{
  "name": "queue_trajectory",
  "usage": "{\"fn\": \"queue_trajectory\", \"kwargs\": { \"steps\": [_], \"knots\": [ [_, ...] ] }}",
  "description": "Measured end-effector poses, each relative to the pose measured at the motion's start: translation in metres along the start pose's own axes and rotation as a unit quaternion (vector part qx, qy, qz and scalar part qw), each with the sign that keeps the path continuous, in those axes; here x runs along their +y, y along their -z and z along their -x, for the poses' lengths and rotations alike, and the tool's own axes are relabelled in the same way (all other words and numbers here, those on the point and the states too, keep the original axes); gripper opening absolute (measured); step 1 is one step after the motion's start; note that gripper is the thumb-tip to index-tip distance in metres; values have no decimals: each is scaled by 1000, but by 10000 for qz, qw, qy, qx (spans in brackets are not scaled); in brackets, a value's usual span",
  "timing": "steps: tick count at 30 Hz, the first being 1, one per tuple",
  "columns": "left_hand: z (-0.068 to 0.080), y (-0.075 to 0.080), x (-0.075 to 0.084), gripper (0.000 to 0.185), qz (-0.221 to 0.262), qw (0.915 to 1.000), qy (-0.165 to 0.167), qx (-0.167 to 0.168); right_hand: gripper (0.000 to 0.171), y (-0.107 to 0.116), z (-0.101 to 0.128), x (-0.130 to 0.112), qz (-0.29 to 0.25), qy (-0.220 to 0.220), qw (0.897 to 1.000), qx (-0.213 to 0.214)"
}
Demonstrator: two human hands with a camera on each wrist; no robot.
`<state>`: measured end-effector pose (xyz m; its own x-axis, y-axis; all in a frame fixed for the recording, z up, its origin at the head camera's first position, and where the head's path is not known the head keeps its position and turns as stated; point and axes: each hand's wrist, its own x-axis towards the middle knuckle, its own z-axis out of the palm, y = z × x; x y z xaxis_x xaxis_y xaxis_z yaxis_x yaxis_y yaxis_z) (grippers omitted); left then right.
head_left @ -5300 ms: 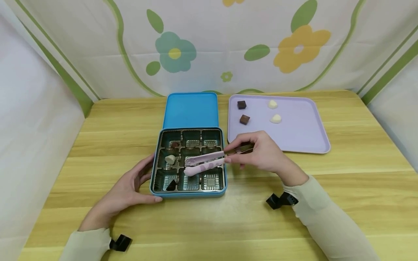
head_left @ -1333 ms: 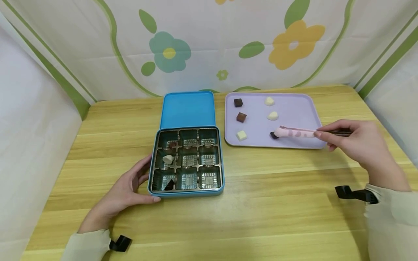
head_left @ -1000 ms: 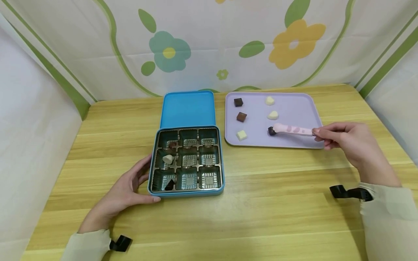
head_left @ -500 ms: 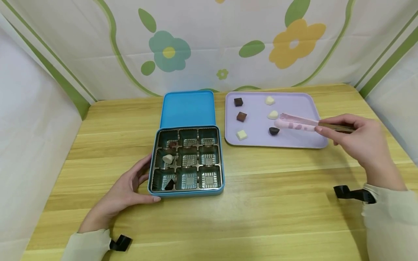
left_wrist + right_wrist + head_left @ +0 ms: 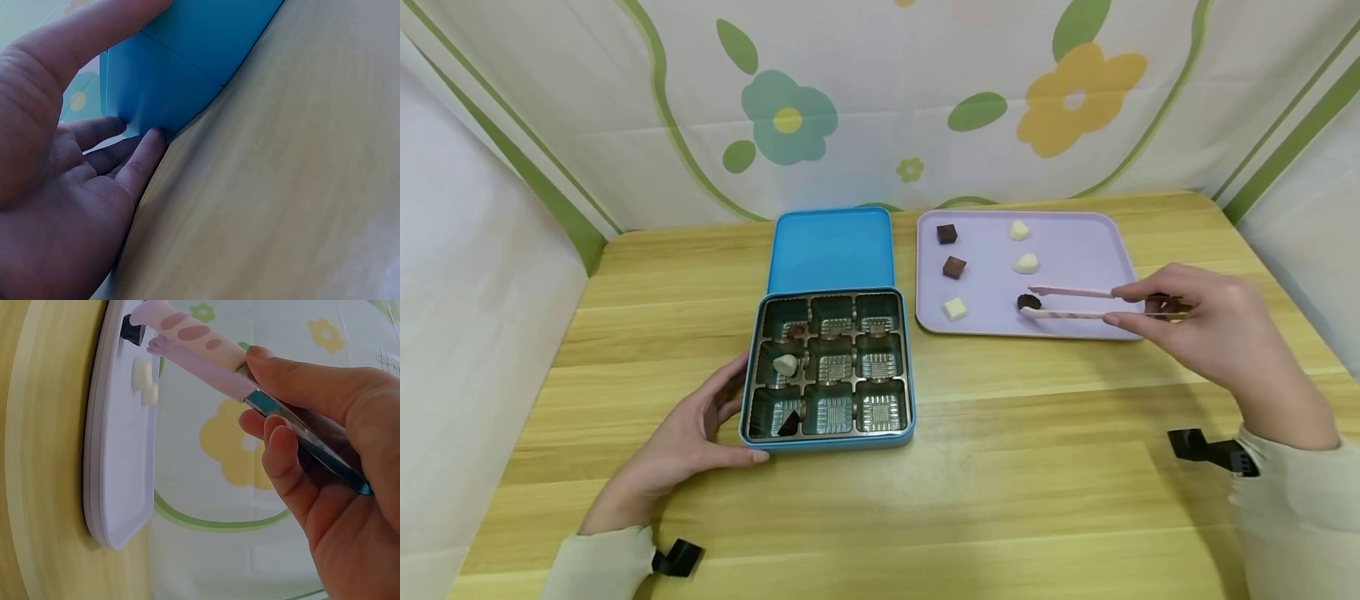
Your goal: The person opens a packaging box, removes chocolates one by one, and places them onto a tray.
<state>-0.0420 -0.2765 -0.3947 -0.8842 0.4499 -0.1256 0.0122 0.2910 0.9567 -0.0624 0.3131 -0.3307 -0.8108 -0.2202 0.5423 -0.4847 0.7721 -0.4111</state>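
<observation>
The pink spotted metal tongs point(image 5: 1078, 302) are pinched by the right hand point(image 5: 1202, 329), their tips set either side of a dark rounded chocolate point(image 5: 1026, 302) on the lilac rectangular plastic tray point(image 5: 1097, 242), seemingly to grasp it. Five more chocolates lie on that tray. Left of it, the blue square tin point(image 5: 828, 442) is steadied by the left hand point(image 5: 681, 442), fingers relaxed against its corner. Three chocolates sit in its nine-cell insert.

Wooden surface point(image 5: 1000, 467); floral backdrop point(image 5: 880, 100); open lid point(image 5: 831, 250) behind the box; two white hearts point(image 5: 1019, 231), two brown cubes point(image 5: 947, 234), one white square point(image 5: 954, 309).
</observation>
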Motion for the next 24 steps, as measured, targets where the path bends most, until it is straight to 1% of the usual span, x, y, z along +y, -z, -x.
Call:
{"fn": "queue_trajectory", "kwargs": {
  "steps": [1, 3, 5, 11, 20, 22, 24],
  "knots": [
    [0, 0, 0, 122, -1, 10000, 5, 0, 21, -1, 0, 0, 27, -40, 10000, -18],
    [0, 0, -1, 122, -2, 10000, 13, 5, 38, -2, 0, -1, 103, -154, 9998, -42],
    [0, 0, -1, 123, -2, 10000, 16, 7, 42, -3, 0, -1, 131, -263, 9996, -53],
    [0, 0, -1, 122, -7, 10000, 54, 6, 39, -5, 1, -3, 143, -488, 9987, -55],
    [0, 0, 0, 120, 28, 9999, 106, -13, 39, -5, 0, -5, 69, -651, 9978, -67],
    [0, 0, -1, 120, 36, 9999, 104, -20, 37, -4, 0, -6, -12, -776, 9969, -97],
    [0, 1, 0, 121, 51, 9999, 96, -39, 34, -3, 0, -8, -158, -1022, 9945, -142]
  ]
}}
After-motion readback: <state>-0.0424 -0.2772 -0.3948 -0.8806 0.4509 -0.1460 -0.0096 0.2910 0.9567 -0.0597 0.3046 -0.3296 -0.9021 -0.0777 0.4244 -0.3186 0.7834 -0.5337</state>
